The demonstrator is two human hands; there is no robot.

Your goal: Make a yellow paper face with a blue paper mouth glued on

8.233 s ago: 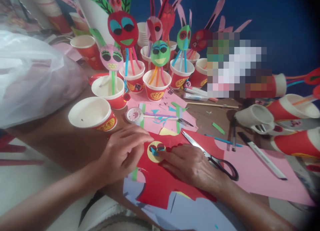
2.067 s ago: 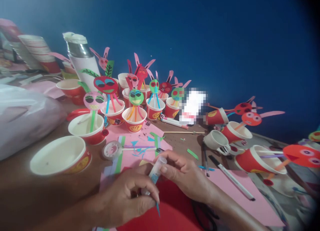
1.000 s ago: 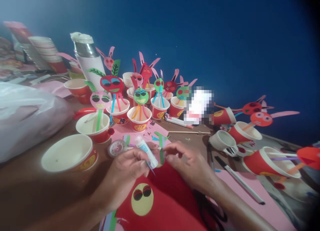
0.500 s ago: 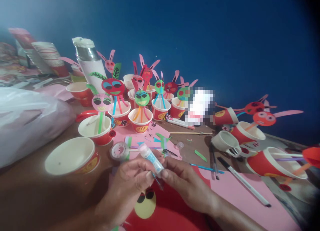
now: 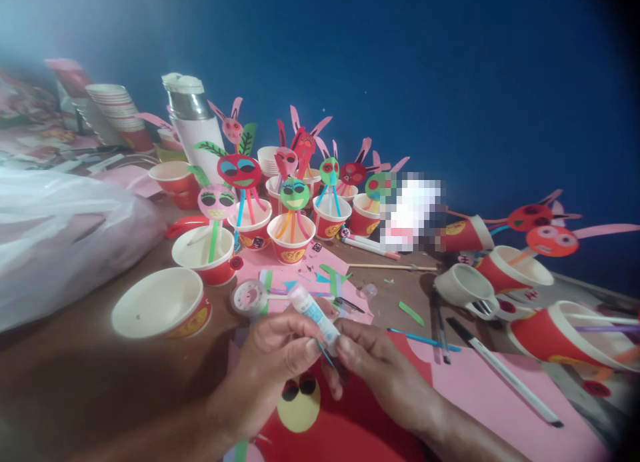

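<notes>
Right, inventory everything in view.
Glue stick: 1, white and blue, centre
Paper scrap: 1, blue, beside glue stick
Red sheet: 1, red, lower centre
Paper face: 1, yellow, on red sheet
Pink sheets: several, pink, centre and right
Paper cups: many, red and white, back, left, right
Paper heads: many, mixed colours, above cups
Flask: 1, white and silver, back left
Mug: 1, white, right
Markers: several, mostly white, right
Tape roll: 1, white, left of glue stick
Plastic bag: 1, white, left
Wooden stick: 1, tan, left of mug
Table: 1, brown, beneath
Wall: 1, blue, back
Left hand: 1, bare, centre
Right hand: 1, bare, centre
</notes>
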